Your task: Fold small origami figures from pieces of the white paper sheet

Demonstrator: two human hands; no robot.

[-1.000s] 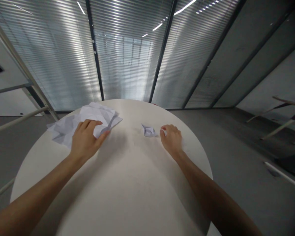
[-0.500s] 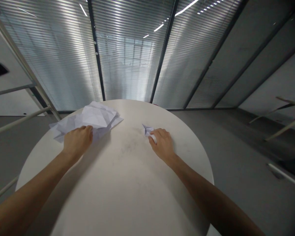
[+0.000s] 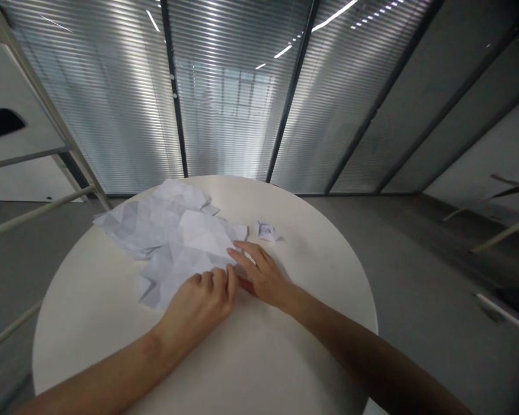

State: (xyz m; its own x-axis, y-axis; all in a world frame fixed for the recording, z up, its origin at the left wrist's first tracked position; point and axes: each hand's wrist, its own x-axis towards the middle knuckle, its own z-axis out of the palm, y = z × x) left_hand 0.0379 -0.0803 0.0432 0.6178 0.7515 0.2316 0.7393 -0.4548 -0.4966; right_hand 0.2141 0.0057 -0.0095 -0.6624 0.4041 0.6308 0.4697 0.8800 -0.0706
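A creased white paper sheet (image 3: 185,242) lies toward the middle of the round white table (image 3: 285,357), partly over other crumpled sheets (image 3: 134,222) at the far left. My left hand (image 3: 199,305) rests with curled fingers on the sheet's near edge. My right hand (image 3: 259,274) lies beside it, fingers stretched out and touching the sheet's right corner. A small folded paper figure (image 3: 267,231) sits alone on the table just beyond my right hand.
Glass walls with blinds (image 3: 225,104) stand behind the table. A metal rail (image 3: 34,210) runs at the left. Grey floor (image 3: 436,259) surrounds the table, with thin table or chair legs (image 3: 501,236) at the far right.
My left hand has dragged a creased sheet from the pile toward the table's middle. My right hand let go of the small folded figure and moved left to the sheet's corner.
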